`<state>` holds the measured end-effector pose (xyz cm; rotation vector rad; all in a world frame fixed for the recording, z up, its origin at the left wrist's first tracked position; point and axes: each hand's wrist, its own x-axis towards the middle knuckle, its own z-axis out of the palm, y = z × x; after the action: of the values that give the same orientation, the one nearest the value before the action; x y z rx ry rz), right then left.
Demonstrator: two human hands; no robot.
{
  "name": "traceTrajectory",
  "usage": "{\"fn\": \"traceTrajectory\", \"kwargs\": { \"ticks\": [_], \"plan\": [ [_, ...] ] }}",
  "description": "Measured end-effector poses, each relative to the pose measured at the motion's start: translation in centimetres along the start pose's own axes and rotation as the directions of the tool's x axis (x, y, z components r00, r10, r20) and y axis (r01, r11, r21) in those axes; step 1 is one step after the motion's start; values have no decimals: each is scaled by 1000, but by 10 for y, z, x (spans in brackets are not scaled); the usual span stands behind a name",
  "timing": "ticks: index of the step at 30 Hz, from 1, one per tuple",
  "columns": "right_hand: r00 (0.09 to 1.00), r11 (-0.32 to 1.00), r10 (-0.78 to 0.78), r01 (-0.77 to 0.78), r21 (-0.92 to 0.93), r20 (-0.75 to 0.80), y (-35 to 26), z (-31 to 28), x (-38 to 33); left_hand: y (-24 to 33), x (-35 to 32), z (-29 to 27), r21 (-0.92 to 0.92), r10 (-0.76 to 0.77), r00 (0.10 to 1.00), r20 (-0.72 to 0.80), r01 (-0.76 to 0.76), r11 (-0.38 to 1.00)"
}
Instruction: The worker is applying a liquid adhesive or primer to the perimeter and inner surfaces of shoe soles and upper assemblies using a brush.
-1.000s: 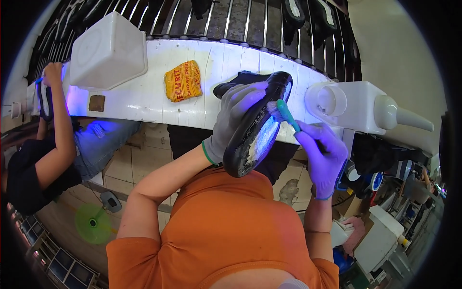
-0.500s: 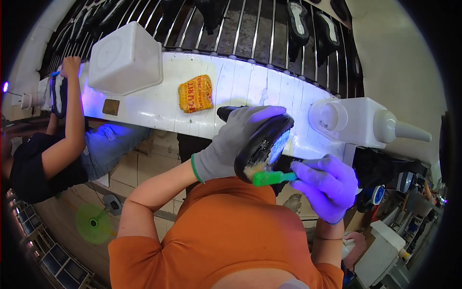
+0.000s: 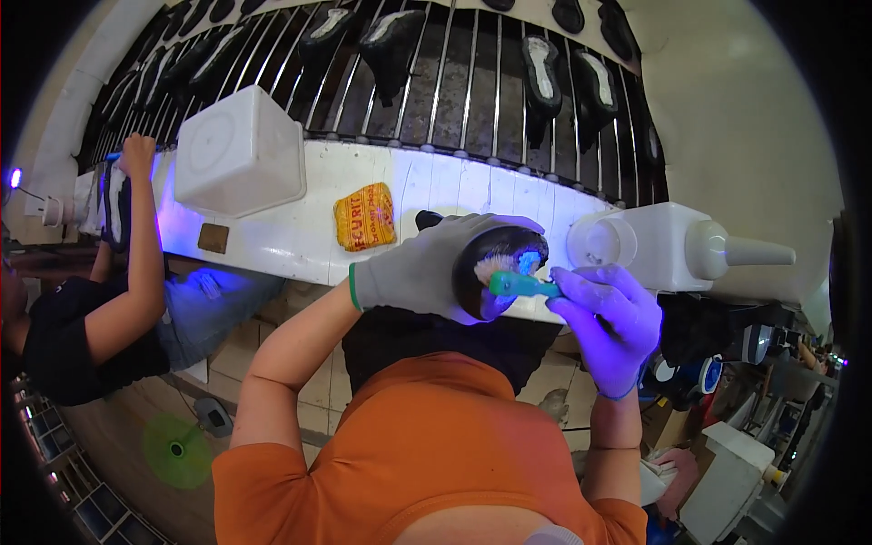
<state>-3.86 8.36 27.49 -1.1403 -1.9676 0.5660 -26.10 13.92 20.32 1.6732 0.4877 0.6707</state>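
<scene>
My left hand (image 3: 413,271), in a grey glove with a green cuff, is wrapped round a black shoe upper (image 3: 470,277). One end of the shoe faces me, and a blue-lit patch shows on its underside. In my right hand (image 3: 613,318), also gloved and tinted violet by the light, is a brush (image 3: 527,286) with a green handle. Its pale bristles touch the shoe's underside near the rim. Most of the shoe's far part is hidden behind my left hand.
On the white bench stand an upturned white tub (image 3: 238,154), a yellow printed packet (image 3: 364,217), a brown square block (image 3: 213,238) and a white squeeze bottle (image 3: 681,245). Beyond runs a rack of metal bars (image 3: 445,82) carrying black shoes (image 3: 542,77). A co-worker (image 3: 73,327) sits at left.
The shoe has been raised and turned so its end points more toward me. My right hand and the brush have moved up with it, and the whole view has shifted slightly.
</scene>
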Motion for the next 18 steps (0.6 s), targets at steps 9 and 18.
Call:
{"fn": "traceTrajectory", "kwargs": {
  "ticks": [9,18],
  "plan": [
    [969,864,-180,237,-444,168,-10,-24,42,-12,28,-48,237,-263,920,292,197,951],
    [994,977,-27,4,-215,-103,5,-20,49,-30,48,-55,59,-152,907,394,140,988]
  ]
}}
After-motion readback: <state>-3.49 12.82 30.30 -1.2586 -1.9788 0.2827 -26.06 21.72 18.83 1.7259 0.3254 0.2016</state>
